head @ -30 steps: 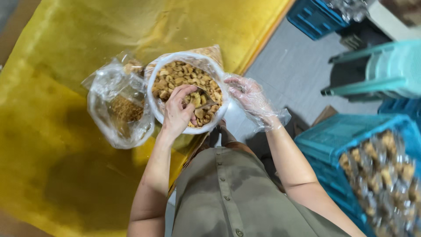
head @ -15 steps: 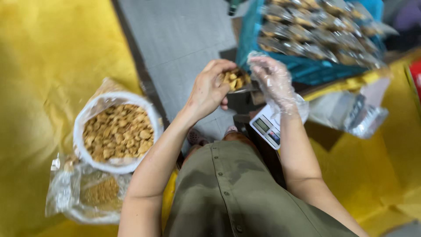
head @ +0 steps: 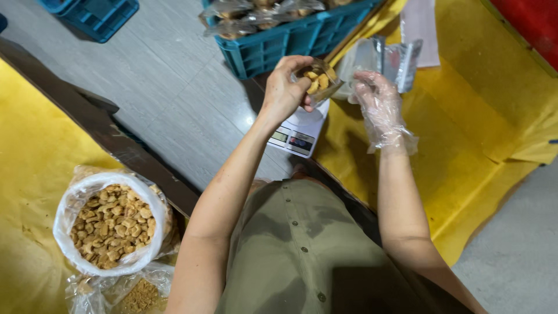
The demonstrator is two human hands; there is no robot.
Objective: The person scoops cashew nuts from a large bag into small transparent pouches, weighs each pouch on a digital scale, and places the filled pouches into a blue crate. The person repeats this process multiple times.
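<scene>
My bare left hand is cupped around a handful of pale yellow-brown snack pieces, fingers curled to keep them in, and it is tipped against the mouth of a small clear plastic pouch that stands on the white digital kitchen scale. My right hand, inside a thin see-through disposable glove, has its fingers bent loosely just beside the pouch; I cannot tell whether they pinch its edge or merely rest near it.

Just behind that hand lie a few empty shiny clear pouches on the yellow paper-covered table. Beyond the scale sits a blue plastic crate loaded with filled bags.

Down by my left elbow, well apart from the scale, a big clear plastic bag with its rim rolled open holds a heap of the same snack pieces, and a second clear bag of brown crumbs lies touching it, both on another yellow-covered surface.
</scene>
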